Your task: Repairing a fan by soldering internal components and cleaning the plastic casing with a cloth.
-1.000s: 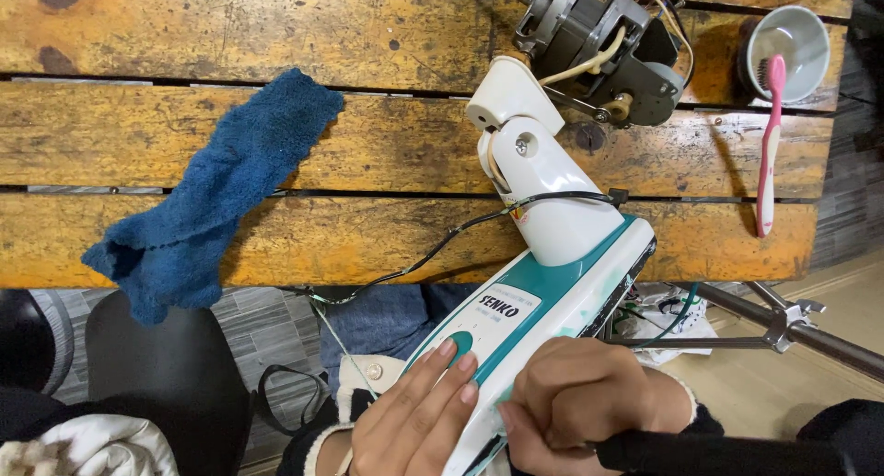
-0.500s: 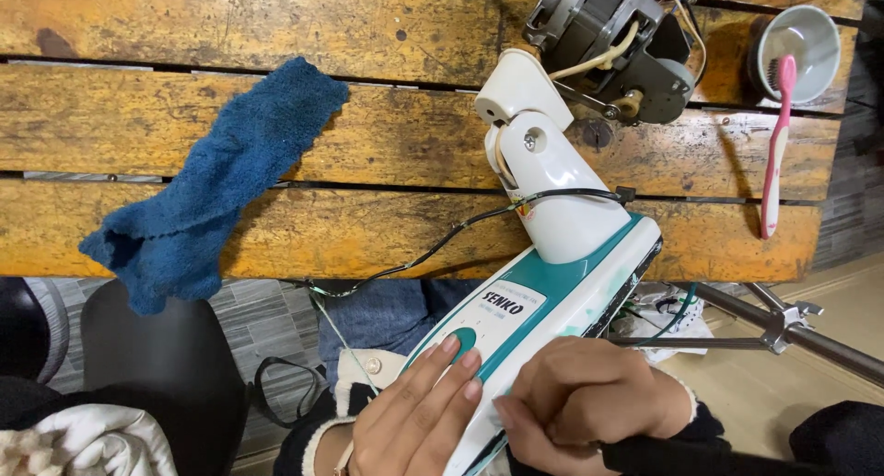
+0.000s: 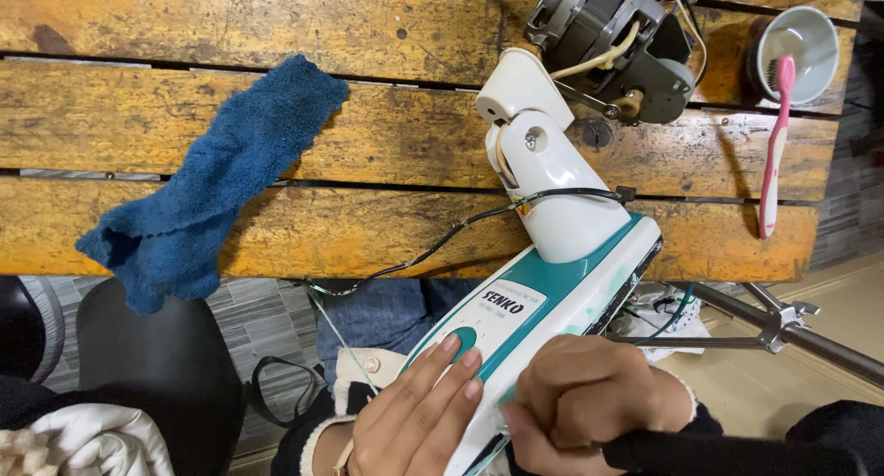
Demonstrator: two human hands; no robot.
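A white and teal fan base (image 3: 543, 301) with a white neck leans from the wooden bench's front edge down toward me. My left hand (image 3: 414, 416) lies flat on its teal button panel, fingers together. My right hand (image 3: 589, 407) is closed around the base's near right end and holds a dark handle of a tool whose tip is hidden. A grey fan motor (image 3: 608, 43) with loose wires sits at the top of the neck. A black cord (image 3: 442, 246) runs from the neck off the bench edge.
A blue cloth (image 3: 212, 181) lies on the wooden bench (image 3: 368, 25) at the left. A pink toothbrush (image 3: 773, 145) rests in a grey cup (image 3: 810, 34) at the far right. A metal stand (image 3: 783, 324) sits on the floor at the right. A black stool (image 3: 157, 365) is lower left.
The view has shifted slightly. Both hands stay on the fan base in nearly the same grip.
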